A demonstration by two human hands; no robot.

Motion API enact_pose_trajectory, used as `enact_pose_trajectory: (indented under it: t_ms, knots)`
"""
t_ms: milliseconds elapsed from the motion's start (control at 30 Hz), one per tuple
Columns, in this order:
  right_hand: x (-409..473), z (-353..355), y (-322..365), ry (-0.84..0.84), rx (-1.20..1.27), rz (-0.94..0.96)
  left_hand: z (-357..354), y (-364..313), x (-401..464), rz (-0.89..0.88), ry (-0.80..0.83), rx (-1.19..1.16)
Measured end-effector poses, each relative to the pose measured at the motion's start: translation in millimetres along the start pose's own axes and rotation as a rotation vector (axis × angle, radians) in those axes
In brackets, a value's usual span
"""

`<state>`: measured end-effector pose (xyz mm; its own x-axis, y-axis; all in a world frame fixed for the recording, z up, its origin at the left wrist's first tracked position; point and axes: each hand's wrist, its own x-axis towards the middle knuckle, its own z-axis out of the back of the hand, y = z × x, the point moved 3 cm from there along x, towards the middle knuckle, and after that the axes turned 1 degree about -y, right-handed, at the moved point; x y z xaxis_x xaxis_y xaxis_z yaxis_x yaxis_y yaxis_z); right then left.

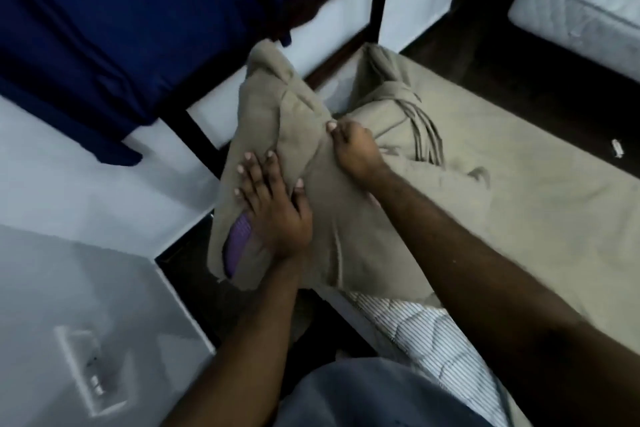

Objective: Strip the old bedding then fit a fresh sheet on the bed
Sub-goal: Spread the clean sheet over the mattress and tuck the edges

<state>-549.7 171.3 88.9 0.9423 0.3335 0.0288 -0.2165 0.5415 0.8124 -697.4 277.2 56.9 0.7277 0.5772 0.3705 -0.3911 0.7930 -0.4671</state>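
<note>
While the khaki sheet is gathered at the near corner of the bed, its bunched end is pinched in the right hand, fingers curled into a fold. The left hand is laid on the cloth just beside that grip, fingers spread and nearly straight. Below the grip, striped mattress is bared; beyond it, the sheet lies flat on the bed. Something purple shows under the left palm. The cloth is judged light, limp and unlikely to slip; a gathered handful near the corner seam should be taken.
</note>
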Motion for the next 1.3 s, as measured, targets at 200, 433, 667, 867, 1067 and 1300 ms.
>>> enact_pose_trajectory:
  t_ms: [200,433,667,867,1067,1300]
  knots:
    - [-37,51,36,0.042,0.309,0.061,111,-64,-14,-0.173,-0.281,0.157]
    - [-118,32,76,0.165,0.697,0.119,169,-55,-55,-0.101,-0.269,0.316]
    - [-129,35,152,0.188,0.956,0.037,244,-64,7,-0.199,-0.261,0.397]
    - [-136,55,228,0.153,1.149,0.127,319,-103,75,-0.348,-0.271,0.361]
    - [-130,106,270,-0.085,1.285,0.192,360,-180,118,-0.657,-0.288,0.264]
    - [-129,166,243,-0.375,1.373,0.167,340,-256,125,-0.923,-0.26,0.108]
